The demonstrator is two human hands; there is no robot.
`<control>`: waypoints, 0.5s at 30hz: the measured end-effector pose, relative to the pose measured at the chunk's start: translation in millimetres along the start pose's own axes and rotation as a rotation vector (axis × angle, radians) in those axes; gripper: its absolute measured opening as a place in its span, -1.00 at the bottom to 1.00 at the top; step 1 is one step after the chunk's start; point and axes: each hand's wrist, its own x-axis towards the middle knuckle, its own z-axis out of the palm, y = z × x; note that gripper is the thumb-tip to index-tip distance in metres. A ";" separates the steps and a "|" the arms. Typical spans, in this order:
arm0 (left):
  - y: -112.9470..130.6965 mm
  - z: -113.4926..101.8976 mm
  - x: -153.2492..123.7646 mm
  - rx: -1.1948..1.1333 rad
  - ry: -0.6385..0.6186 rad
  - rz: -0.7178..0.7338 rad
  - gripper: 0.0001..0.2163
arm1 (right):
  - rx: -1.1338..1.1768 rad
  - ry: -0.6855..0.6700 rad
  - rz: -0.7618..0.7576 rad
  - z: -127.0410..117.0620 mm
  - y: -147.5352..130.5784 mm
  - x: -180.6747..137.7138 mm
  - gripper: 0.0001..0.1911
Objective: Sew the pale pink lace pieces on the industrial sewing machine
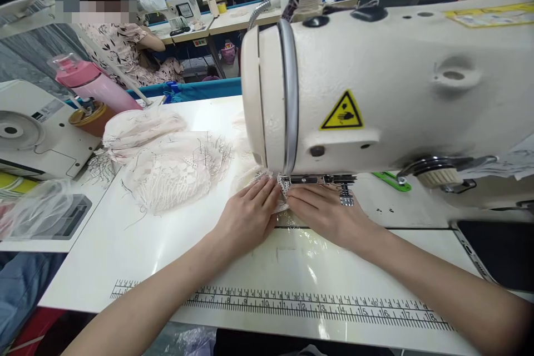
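Beneath the head of a white sewing machine point(396, 83), a small piece of pale lace fabric point(282, 204) lies at the needle area. My left hand point(250, 208) holds its left side, fingers close together and pressed down on it. On the other side, my right hand point(327, 214) grips the lace's right edge, its fingertips close to the left ones. The machine's head and my fingers hide the needle and most of the piece. A heap of pale pink lace pieces point(171, 172) with loose dark threads rests left of my left hand.
A printed ruler point(308, 307) runs along the table's front edge. A phone point(496, 253) lies at right, a green tool point(392, 181) behind my right wrist. At left are a pink bottle point(98, 83), an orange pot point(94, 117) and another machine point(41, 128). A person point(125, 50) sits beyond.
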 end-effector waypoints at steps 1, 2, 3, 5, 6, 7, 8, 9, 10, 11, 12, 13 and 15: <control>0.8 0.1 -0.1 0.001 -0.002 -0.005 -0.62 | -0.017 0.006 0.001 0.2 0.7 -0.4 -0.70; 1.7 0.2 -0.1 0.005 -0.002 -0.009 -0.62 | -0.038 0.024 -0.001 1.0 1.6 -0.7 -0.71; 2.6 0.3 0.0 0.012 0.002 -0.011 -0.62 | -0.064 0.048 -0.001 2.2 2.9 -1.0 -0.73; 4.7 0.6 0.5 0.032 0.023 -0.016 -0.63 | -0.114 0.095 -0.006 5.2 6.0 -1.1 -0.78; 5.8 0.8 0.9 0.043 0.036 -0.018 -0.63 | -0.130 0.114 -0.009 6.6 7.6 -1.1 -0.79; 6.8 0.9 1.4 0.053 0.047 -0.020 -0.64 | -0.138 0.123 -0.011 7.5 9.0 -0.9 -0.79; 7.8 1.1 1.9 0.062 0.056 -0.023 -0.65 | -0.139 0.127 -0.015 7.7 9.8 -0.8 -0.79; 8.6 1.3 2.4 0.068 0.064 -0.024 -0.65 | -0.135 0.127 -0.017 7.2 10.0 -0.6 -0.78; 9.3 1.4 2.9 0.074 0.071 -0.026 -0.65 | -0.131 0.123 -0.011 5.8 9.6 -0.3 -0.76; 10.0 1.4 3.5 0.079 0.077 -0.028 -0.65 | -0.132 0.112 0.009 3.8 8.5 -0.1 -0.75; 10.6 1.4 4.0 0.084 0.083 -0.032 -0.66 | -0.143 0.096 0.036 1.4 7.1 0.2 -0.74; 11.1 1.3 4.6 0.089 0.087 -0.037 -0.66 | -0.156 0.078 0.067 -1.1 5.7 0.6 -0.73; 12.3 1.1 5.8 0.095 0.088 -0.047 -0.66 | -0.144 0.036 0.126 -4.8 4.3 1.7 -0.72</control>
